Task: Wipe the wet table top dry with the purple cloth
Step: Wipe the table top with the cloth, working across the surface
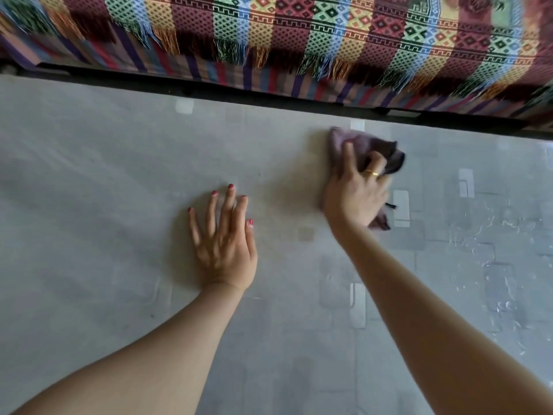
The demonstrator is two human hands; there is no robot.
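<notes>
The grey table top (104,181) with a faint pattern of squares fills most of the head view. My right hand (356,193) presses a crumpled purple cloth (386,151) onto the table near its far edge, right of centre. The cloth sticks out beyond my fingers and below my palm. My left hand (224,235) lies flat on the table with its fingers spread, holding nothing. Shiny wet streaks and droplets (502,265) glisten on the right part of the table top.
Beyond the table's far edge stands a sofa or bed covered with a colourful patterned, fringed blanket (299,34). A dark gap (269,97) runs between it and the table.
</notes>
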